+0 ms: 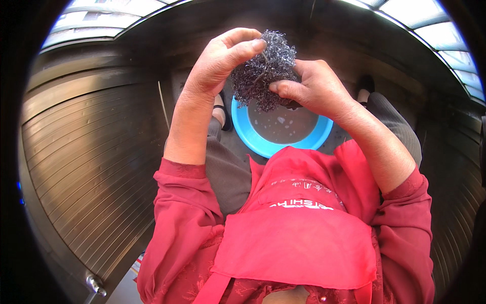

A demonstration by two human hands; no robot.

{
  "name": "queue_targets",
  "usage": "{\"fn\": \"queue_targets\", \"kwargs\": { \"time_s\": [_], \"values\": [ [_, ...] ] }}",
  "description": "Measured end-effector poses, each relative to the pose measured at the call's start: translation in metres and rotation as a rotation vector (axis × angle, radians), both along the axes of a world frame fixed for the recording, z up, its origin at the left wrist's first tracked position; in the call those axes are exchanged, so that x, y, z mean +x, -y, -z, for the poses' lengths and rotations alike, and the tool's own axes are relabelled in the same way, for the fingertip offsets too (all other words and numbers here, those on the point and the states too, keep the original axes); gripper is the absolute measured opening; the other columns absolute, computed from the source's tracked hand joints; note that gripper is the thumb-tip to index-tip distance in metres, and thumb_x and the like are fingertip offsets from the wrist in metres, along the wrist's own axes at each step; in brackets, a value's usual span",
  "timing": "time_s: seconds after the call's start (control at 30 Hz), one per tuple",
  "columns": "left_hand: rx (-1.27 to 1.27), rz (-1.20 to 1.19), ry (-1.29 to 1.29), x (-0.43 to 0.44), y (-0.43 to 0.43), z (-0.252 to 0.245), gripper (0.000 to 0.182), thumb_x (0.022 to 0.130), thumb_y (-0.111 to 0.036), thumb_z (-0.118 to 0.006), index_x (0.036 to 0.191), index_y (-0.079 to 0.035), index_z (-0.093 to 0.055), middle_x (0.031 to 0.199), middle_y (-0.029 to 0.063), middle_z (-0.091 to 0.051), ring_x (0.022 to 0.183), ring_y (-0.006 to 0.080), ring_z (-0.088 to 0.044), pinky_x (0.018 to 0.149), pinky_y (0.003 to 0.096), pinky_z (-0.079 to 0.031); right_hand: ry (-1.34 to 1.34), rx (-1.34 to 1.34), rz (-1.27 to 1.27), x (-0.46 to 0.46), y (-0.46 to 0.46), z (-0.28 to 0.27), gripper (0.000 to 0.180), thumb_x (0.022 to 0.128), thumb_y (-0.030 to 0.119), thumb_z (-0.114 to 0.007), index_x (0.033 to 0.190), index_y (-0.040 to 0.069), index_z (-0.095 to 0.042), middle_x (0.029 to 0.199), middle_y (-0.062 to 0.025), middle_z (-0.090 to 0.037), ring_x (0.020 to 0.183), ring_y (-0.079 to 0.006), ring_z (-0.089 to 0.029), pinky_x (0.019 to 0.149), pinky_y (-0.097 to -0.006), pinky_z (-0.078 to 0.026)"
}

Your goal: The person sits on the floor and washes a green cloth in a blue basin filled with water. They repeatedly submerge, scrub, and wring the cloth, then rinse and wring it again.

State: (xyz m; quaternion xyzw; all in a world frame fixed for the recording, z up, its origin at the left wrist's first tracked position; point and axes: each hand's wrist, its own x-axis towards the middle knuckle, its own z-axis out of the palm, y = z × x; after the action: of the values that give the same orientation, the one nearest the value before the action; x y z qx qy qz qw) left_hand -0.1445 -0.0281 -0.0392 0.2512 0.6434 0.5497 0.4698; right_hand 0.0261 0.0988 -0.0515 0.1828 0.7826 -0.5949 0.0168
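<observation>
Both hands hold one tangled ball of steel wool (262,74) above a blue plastic basin. My left hand (233,55) pinches its upper left side between thumb and fingers. On the lower right side, my right hand (309,85) grips it, the thumb pressed on the front and the other fingers mostly hidden behind. Something dark shows at the underside of the wool near the right thumb; what it is I cannot tell. The blue basin (252,138) stands on the floor between my feet and holds murky water (283,121) with bits of foam.
Ribbed metal panels (87,152) rise on the left and right, and a dark wall (334,30) curves across the front. Windows (436,26) are at the upper corners. A metal fitting (95,285) sits at the lower left. My knees flank the basin, beyond a red apron (296,243).
</observation>
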Motion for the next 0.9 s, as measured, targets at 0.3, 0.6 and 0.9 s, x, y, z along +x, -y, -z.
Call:
{"fn": "queue_targets", "kwargs": {
  "time_s": [0.3,0.6,0.9],
  "values": [
    [0.136,-0.047,0.176,0.006,-0.001,-0.003,0.012,0.081,-0.007,-0.068,0.09,0.0,-0.067,0.084,0.005,-0.067,0.076,0.0115,-0.063,0.072,0.0244,-0.05,0.037,-0.189,0.045,0.0,-0.003,0.0,0.051,0.068,0.049,-0.075,0.083,0.001,-0.067,0.066,-0.0058,-0.065,0.062,-0.0129,-0.062,0.06,-0.0287,-0.048],
    [0.087,-0.011,0.132,0.008,0.001,0.0,0.011,0.08,-0.006,-0.066,0.088,0.0,-0.065,0.082,0.0042,-0.066,0.073,0.0103,-0.061,0.071,0.0238,-0.049,-0.077,-0.265,0.067,-0.002,-0.007,0.002,0.034,0.083,0.036,-0.065,0.083,0.001,-0.066,0.065,-0.0021,-0.061,0.06,-0.0082,-0.055,0.057,-0.0256,-0.045],
    [0.114,-0.012,0.207,-0.004,0.001,0.003,0.021,0.079,-0.011,-0.07,0.097,-0.001,-0.065,0.089,0.0075,-0.067,0.082,0.0153,-0.064,0.079,0.0285,-0.05,-0.109,-0.223,0.129,0.002,-0.012,0.005,0.032,0.083,0.034,-0.066,0.085,0.002,-0.066,0.067,-0.0036,-0.063,0.062,-0.0082,-0.057,0.059,-0.0252,-0.047]
  ]
}}
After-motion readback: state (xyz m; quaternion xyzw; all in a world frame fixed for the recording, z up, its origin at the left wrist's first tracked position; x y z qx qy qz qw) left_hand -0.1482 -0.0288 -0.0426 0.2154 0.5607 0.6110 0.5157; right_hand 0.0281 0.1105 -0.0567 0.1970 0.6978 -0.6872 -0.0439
